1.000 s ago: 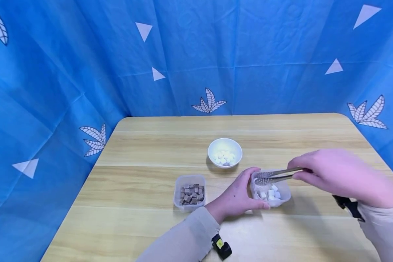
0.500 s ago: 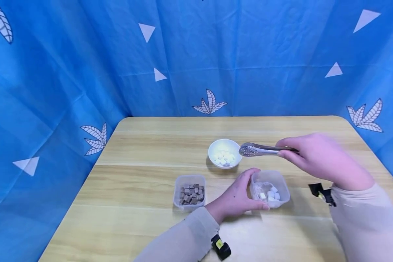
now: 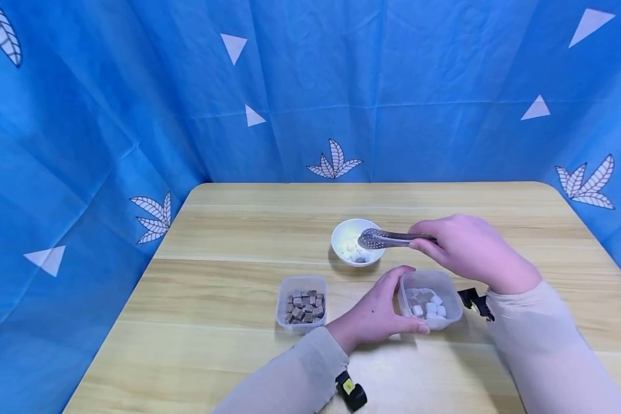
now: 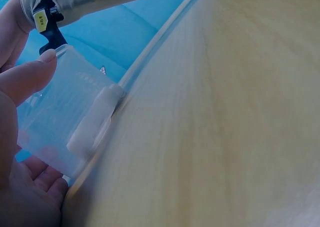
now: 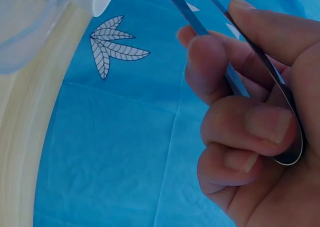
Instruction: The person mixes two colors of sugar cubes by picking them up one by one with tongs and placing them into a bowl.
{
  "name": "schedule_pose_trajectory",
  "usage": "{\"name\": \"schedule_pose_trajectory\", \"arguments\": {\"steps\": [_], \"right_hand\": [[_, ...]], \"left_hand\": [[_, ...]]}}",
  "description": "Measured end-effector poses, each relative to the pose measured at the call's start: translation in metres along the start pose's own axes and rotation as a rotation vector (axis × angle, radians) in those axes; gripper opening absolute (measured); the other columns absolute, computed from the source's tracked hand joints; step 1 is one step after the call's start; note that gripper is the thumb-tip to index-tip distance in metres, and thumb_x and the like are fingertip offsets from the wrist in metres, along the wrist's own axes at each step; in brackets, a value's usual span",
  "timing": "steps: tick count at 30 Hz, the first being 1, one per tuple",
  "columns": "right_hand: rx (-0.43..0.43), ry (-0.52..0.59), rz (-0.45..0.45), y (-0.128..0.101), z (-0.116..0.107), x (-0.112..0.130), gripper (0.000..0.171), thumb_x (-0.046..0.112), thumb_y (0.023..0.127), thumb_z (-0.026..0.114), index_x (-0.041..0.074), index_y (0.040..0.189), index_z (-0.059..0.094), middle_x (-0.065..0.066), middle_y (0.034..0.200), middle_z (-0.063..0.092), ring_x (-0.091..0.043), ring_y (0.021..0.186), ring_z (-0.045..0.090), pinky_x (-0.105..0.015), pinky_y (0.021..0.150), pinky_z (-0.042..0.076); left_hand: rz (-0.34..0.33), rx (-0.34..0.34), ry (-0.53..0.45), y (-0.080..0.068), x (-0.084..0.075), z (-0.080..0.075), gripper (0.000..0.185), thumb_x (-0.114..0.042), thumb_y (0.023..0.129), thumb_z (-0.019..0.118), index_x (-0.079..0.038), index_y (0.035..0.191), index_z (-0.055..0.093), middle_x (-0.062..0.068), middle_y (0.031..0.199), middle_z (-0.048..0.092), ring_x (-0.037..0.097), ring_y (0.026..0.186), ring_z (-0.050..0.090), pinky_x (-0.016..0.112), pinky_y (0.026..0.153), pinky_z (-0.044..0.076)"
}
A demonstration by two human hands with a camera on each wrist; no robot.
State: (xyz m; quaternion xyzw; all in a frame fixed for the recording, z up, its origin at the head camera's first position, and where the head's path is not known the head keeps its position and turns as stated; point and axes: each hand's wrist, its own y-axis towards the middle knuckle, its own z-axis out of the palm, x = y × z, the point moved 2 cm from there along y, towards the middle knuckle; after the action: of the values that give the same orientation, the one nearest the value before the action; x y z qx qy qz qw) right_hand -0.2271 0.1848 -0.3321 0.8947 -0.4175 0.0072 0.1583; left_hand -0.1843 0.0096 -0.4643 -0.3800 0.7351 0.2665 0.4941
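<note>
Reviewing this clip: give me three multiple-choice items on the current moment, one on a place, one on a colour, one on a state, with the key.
1. Where are the tips of the metal tongs?
A. over the white bowl
B. inside the tub of brown cubes
C. flat on the table

2. What colour are the cubes in the clear tub by the left hand?
A. brown
B. white
C. green

3. What is the right hand doing?
A. resting open on the table
B. gripping the tongs
C. lifting the bowl

Key: 1 A, the tong head overlaps the bowl's rim. 2 B, pale cubes show inside it. 3 B, fingers curl round the handles.
</note>
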Motion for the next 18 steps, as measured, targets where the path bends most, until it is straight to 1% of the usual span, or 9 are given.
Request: {"name": "schedule_pose_trajectory", "arguments": {"steps": [6, 11, 13, 18], "right_hand": [[0.027, 0.003, 0.006, 0.002, -0.001, 0.0, 0.013, 0.029, 0.095, 0.071, 0.021, 0.104, 0.076, 0.012, 0.09, 0.072, -0.006, 0.069, 0.063, -0.041, 0.062, 0.055], [0.038, 0.012, 0.0, -0.001, -0.007, 0.0, 0.014, 0.028, 0.095, 0.071, 0.02, 0.106, 0.076, 0.011, 0.094, 0.073, -0.009, 0.075, 0.067, -0.043, 0.069, 0.057], [0.033, 0.016, -0.004, -0.005, -0.012, -0.001, 0.014, 0.028, 0.095, 0.072, 0.02, 0.106, 0.076, 0.011, 0.095, 0.073, -0.01, 0.078, 0.068, -0.043, 0.071, 0.058], [0.02, 0.005, -0.002, -0.023, -0.025, -0.005, 0.015, 0.026, 0.093, 0.075, 0.022, 0.107, 0.076, 0.013, 0.095, 0.072, -0.008, 0.077, 0.066, -0.043, 0.071, 0.057]], "left_hand": [[0.006, 0.004, 0.006, 0.0, -0.001, -0.001, 0.1, -0.039, 0.074, 0.091, -0.031, 0.153, 0.031, -0.013, 0.147, 0.04, 0.006, 0.13, 0.044, 0.032, 0.113, 0.033], [0.005, 0.003, 0.013, 0.0, 0.0, -0.001, 0.101, -0.04, 0.074, 0.091, -0.031, 0.154, 0.031, -0.012, 0.148, 0.04, 0.006, 0.131, 0.042, 0.032, 0.114, 0.032], [0.0, 0.002, 0.018, 0.0, 0.001, -0.001, 0.102, -0.041, 0.073, 0.091, -0.03, 0.155, 0.031, -0.012, 0.15, 0.039, 0.006, 0.133, 0.041, 0.033, 0.114, 0.032], [-0.012, -0.003, 0.03, 0.0, 0.002, 0.0, 0.105, -0.044, 0.072, 0.091, -0.03, 0.156, 0.03, -0.011, 0.151, 0.039, 0.006, 0.134, 0.04, 0.037, 0.115, 0.032]]}}
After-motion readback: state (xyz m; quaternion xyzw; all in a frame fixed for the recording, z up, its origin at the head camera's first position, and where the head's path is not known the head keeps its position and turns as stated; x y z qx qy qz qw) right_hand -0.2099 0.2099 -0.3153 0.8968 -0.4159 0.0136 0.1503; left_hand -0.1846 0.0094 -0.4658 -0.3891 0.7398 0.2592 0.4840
